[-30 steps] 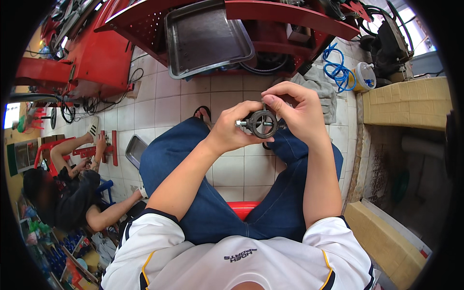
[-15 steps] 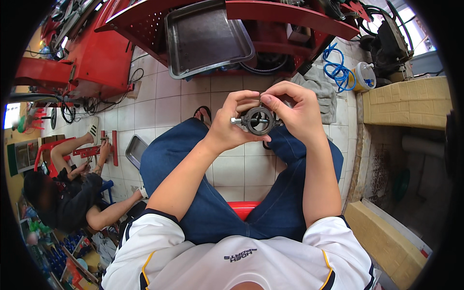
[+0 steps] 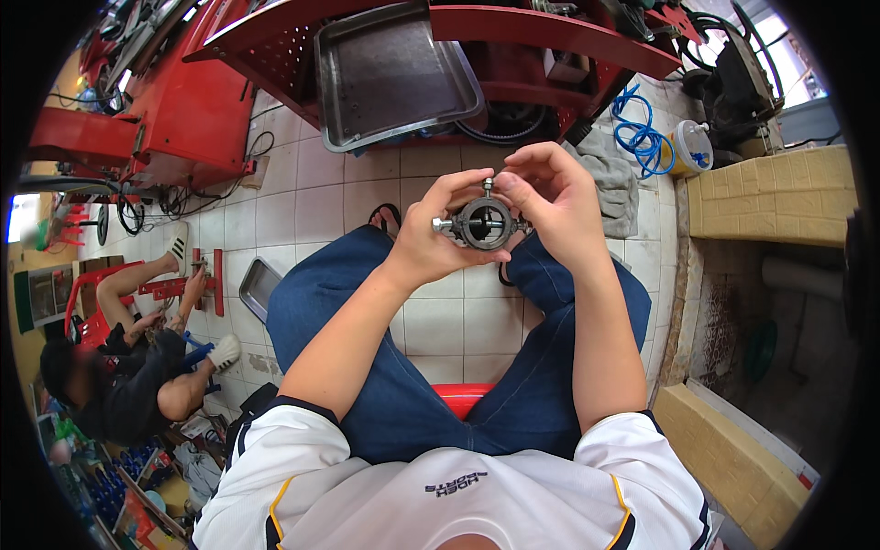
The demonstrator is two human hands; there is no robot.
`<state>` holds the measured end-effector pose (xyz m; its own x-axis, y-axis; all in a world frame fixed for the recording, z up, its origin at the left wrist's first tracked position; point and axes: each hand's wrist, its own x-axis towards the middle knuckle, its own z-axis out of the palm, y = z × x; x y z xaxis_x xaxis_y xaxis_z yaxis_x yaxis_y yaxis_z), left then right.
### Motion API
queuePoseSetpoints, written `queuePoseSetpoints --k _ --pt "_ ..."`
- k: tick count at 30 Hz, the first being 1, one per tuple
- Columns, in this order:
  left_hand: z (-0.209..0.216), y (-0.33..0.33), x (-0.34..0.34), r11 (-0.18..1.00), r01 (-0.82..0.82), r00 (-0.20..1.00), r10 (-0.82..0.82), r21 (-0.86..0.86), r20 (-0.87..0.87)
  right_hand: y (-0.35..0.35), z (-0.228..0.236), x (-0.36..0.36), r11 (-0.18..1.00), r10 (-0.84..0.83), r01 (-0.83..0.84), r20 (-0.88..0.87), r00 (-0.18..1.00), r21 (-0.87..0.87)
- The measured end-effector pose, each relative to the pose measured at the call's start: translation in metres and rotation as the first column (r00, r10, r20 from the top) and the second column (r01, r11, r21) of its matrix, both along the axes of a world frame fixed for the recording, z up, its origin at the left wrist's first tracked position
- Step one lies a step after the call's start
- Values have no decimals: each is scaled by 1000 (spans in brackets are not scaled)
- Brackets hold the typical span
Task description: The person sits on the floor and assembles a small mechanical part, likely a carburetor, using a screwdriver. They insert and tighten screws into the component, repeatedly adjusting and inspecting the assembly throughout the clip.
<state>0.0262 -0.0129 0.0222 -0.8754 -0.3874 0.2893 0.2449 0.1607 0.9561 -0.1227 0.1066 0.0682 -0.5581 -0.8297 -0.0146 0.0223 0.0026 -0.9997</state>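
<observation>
A dark grey metal ring [image 3: 469,239] is held up between my hands, above the gap between my knees. Bolts pass through it: one lies across its middle with a bright hex head [image 3: 439,225] out at the left, and a shorter bolt [image 3: 488,186] stands at the top. My left hand [image 3: 440,220] is closed round the ring's left and lower side, its forefinger reaching toward the top bolt. Beside that bolt, on its right, is the thumb of my right hand [image 3: 559,202]; the fingers are loosely curled and apart from the thumb. The ring hides some of my left fingers.
A metal tray [image 3: 394,82] leans on a red cart [image 3: 550,27] ahead. Blue hose [image 3: 637,137], a yellow-white bucket [image 3: 692,145] and grey cloth [image 3: 610,188] lie at right. Another person [image 3: 128,376] sits at left, hands on a red frame; a smaller tray [image 3: 260,289] rests beside my left knee.
The right fingers have lifted away from the top of the ring, so the upper bolt shows. The ring has shifted slightly left and down. At left, the other person's near foot has moved.
</observation>
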Motion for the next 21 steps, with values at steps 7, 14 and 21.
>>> queuePoseSetpoints --k 7,14,21 --pt "0 -13 1 998 -52 999 51 -30 -19 15 0 -19 974 212 -216 59 975 65" --pt "5 -18 4 993 -105 994 104 -47 -29 9 1 -10 923 296 -315 116 948 220" --pt "1 -18 4 992 -123 991 122 -8 -49 11 2 -4 970 235 -240 107 966 41"
